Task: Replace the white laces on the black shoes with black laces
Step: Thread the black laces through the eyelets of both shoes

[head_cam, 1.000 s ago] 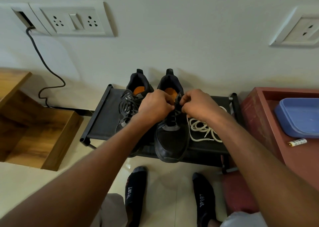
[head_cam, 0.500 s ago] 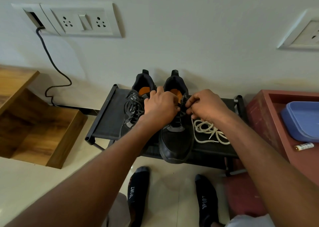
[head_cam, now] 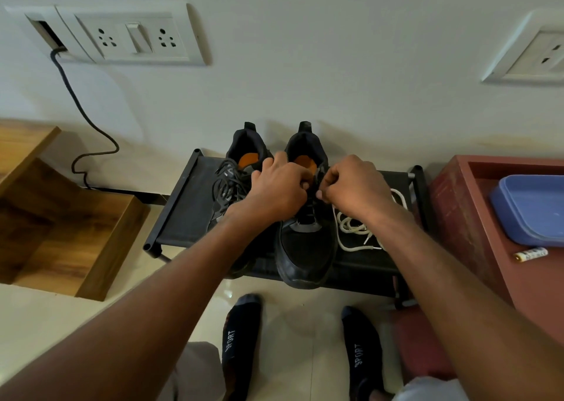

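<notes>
Black lace [head_cam: 310, 210] pinched by both hands' grip, left hand [head_cam: 279, 191] & right hand [head_cam: 355, 187], at right shoe [head_cam: 305, 248] top; could slip out if tension drops

Two black shoes [head_cam: 305, 248] side by side, seemingly black-laced, white laces [head_cam: 354, 230] heaped just right

We are looking at a pale wall [head_cam: 305, 65] carrying two white socket plates [head_cam: 122, 36], a black cable [head_cam: 88, 120] trailing toward glossy cream floor tiles [head_cam: 61, 324], wooden shelving [head_cam: 61, 217] sitting left, a red cabinet [head_cam: 476, 233] standing right.
</notes>
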### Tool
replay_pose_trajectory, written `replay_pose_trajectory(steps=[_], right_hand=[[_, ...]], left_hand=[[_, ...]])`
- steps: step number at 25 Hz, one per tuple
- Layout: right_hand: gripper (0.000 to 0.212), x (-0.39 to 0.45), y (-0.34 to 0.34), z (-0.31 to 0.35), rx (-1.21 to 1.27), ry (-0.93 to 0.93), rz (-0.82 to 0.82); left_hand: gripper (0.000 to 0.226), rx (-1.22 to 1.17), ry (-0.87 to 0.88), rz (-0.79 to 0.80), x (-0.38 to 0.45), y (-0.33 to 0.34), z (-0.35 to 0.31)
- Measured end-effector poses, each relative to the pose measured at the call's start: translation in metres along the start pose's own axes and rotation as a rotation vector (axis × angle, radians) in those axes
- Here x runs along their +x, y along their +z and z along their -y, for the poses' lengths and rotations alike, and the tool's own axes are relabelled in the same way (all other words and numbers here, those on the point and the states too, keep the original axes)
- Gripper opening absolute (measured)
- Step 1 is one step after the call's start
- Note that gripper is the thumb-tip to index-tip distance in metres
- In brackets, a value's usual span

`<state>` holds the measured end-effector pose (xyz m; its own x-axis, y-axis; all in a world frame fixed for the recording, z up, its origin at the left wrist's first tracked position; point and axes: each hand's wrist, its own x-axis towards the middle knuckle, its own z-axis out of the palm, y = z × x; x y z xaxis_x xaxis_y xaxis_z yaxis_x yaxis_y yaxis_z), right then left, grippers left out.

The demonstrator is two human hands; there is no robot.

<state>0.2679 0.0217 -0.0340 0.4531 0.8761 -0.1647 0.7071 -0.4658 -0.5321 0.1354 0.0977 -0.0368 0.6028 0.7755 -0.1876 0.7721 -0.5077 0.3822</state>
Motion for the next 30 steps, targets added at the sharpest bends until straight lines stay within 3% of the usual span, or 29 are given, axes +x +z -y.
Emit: replay_pose_trajectory(steps=[5,7,9,11,12,13,14,16,18,20,23,26,28,30], right_hand=[[0.015,0.001,0.001,0.002,0.021,0.08,-0.005],[0.019,0.002,-0.009,0.005,0.195,0.118,-0.089],[0.022,-0.001,-0.036,0.016,0.812,0.08,-0.147],[0.02,-0.007,-0.071,0.021,1.581,-0.119,-0.1],[0.017,-0.01,-0.086,0.02,1.782,-0.216,-0.094],[0.016,-0.012,-0.094,0.017,1.791,-0.265,-0.124],[0.014,-0.014,-0.097,0.014,1.636,-0.249,-0.186],[0.005,-0.017,-0.089,0.01,0.922,-0.163,-0.285],[0.007,-0.016,-0.06,0.006,0.191,-0.155,-0.121],[0.014,-0.013,-0.028,0.006,-0.101,-0.117,0.088],[0.014,-0.008,-0.003,0.008,-0.22,-0.072,0.121],[0.013,-0.004,0.0,0.002,-0.15,-0.045,0.121],[0.011,-0.004,-0.008,0.003,0.066,0.033,0.136],[0.003,-0.006,-0.026,0.012,0.602,0.113,0.116]], left_hand=[[0.031,0.024,0.015,-0.074,0.003,-0.01,0.016],[0.03,0.002,0.034,-0.063,0.004,-0.012,0.023],[0.031,-0.021,0.051,-0.054,0.004,-0.014,0.026],[0.031,-0.048,0.063,-0.057,0.004,-0.016,0.026],[0.032,-0.057,0.068,-0.066,0.004,-0.018,0.026],[0.032,-0.056,0.075,-0.079,0.004,-0.019,0.026],[0.033,-0.048,0.08,-0.094,0.004,-0.02,0.027],[0.032,-0.028,0.074,-0.111,0.005,-0.021,0.028],[0.03,-0.017,0.058,-0.11,0.006,-0.019,0.029],[0.027,-0.012,0.048,-0.103,0.006,-0.017,0.029],[0.024,-0.046,0.066,-0.068,0.007,-0.015,0.027],[0.024,-0.053,0.083,-0.042,0.007,-0.014,0.028],[0.024,-0.054,0.084,-0.045,0.007,-0.015,0.031],[0.025,-0.06,0.078,-0.039,0.006,-0.018,0.033]])
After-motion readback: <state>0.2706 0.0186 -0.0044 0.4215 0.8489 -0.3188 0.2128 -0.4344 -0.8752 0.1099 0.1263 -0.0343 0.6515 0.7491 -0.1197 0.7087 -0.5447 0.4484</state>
